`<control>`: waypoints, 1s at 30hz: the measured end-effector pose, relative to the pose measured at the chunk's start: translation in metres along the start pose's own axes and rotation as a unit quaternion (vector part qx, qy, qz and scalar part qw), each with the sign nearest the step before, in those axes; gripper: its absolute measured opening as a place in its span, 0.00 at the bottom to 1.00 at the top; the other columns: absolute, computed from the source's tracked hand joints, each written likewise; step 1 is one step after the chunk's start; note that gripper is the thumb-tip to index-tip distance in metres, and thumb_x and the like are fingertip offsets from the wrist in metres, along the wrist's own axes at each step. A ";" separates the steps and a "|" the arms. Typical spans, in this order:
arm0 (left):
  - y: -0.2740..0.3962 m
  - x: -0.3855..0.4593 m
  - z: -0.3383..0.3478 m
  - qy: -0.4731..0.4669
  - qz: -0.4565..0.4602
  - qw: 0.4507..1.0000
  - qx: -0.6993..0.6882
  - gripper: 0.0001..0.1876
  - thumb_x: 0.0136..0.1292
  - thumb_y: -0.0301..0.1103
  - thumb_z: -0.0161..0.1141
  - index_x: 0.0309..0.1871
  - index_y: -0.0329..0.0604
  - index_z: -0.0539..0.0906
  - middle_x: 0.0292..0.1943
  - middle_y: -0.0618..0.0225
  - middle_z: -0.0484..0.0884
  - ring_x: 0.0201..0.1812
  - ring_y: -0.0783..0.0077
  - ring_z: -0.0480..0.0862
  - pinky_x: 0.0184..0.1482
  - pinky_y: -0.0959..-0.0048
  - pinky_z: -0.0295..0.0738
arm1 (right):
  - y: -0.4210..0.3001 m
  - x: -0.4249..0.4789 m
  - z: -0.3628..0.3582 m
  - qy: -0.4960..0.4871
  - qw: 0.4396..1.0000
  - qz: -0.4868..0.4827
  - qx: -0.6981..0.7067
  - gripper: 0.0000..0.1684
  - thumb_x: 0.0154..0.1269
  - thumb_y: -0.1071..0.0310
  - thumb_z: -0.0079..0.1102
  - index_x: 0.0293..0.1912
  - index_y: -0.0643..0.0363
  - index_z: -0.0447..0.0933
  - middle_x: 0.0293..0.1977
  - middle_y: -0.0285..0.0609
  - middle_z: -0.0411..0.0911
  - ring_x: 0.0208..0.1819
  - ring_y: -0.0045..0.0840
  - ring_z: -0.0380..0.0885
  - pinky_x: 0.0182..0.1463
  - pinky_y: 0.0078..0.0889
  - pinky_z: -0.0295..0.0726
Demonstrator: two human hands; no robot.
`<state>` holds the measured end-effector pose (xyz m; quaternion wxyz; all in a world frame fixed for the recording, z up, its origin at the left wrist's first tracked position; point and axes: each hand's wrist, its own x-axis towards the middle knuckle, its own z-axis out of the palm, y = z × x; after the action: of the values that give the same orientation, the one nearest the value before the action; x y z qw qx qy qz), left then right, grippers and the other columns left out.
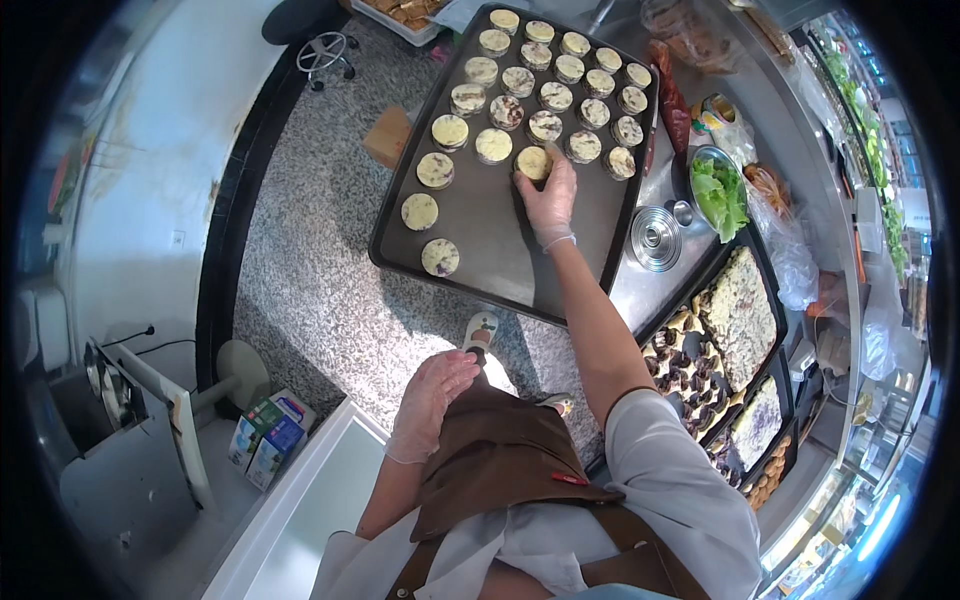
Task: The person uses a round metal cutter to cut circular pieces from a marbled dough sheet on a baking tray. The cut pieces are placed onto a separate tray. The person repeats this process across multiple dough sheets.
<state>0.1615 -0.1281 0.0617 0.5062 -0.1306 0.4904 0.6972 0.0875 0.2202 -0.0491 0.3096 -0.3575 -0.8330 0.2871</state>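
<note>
My right hand (pixel 549 196), in a clear plastic glove, has its thumb and fingers around a round cake piece (pixel 533 162) on the dark baking tray (pixel 495 244). Pale, speckled round cakes stand in rows on the tray's far part; many look stacked in layers. A shorter line of them, including a round cake (pixel 440 257) near the front, runs down the left side. My left hand (pixel 435 405), gloved too, hovers in front of the brown apron (pixel 502 457), apart from the tray. Its fingers lie together, and its palm is hidden.
Nested metal ring cutters (pixel 655 238) sit on the steel counter (pixel 626 281) beside a bowl of lettuce (pixel 718 191). Trays at right hold a speckled cake sheet (pixel 739 307) and dark-and-pale cut pieces (pixel 686 367). A wheeled stool (pixel 324 56) stands on the speckled floor.
</note>
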 end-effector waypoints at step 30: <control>-0.087 0.031 0.212 -0.382 -0.207 0.873 0.222 0.20 0.81 0.43 0.53 0.62 0.35 0.78 0.58 0.53 0.84 0.60 0.61 0.84 0.68 0.63 0.76 | 0.051 -0.419 -0.424 0.210 0.900 0.323 -0.201 0.28 0.64 0.74 0.67 0.64 0.58 0.75 0.55 0.46 0.80 0.54 0.37 0.80 0.62 0.41 0.78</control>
<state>0.2869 0.0638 0.0956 0.8028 0.1630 0.3624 0.4446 0.6463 0.0342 0.0583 0.2893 -0.7140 -0.6270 0.1158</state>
